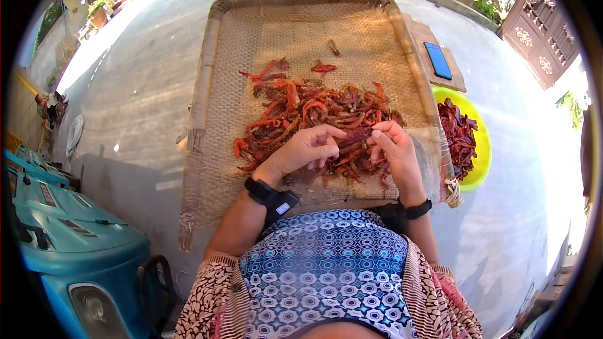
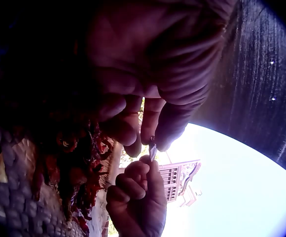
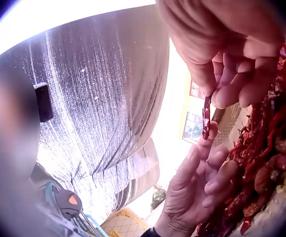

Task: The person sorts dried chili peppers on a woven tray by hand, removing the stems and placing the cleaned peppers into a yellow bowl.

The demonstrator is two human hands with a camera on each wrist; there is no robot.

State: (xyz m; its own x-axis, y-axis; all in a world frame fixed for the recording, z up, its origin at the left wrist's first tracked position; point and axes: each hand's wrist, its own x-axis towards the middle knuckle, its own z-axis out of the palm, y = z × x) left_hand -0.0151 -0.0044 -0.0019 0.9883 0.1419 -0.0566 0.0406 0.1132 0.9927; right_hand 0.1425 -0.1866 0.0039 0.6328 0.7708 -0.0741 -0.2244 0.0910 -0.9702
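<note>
Over the near part of a heap of dried red chillies [image 1: 295,110], the left hand [image 1: 306,150] and right hand [image 1: 397,154] face each other. A dark red chilli [image 1: 358,137] spans the space between their fingertips. In the right wrist view the right hand [image 3: 227,54] pinches the upper end of the chilli [image 3: 206,117], and the left hand [image 3: 197,190] has its fingertips at the lower end. The left wrist view is dark; there the left hand [image 2: 153,74] and right hand [image 2: 138,200] meet at the small chilli [image 2: 153,150].
The heap lies on a woven tray [image 1: 226,56] with a raised rim. Right of it are a yellow bowl [image 1: 483,150] of dark red chillies and a phone [image 1: 438,60] on a board [image 1: 418,31]. A teal vehicle [image 1: 81,232] stands at the left.
</note>
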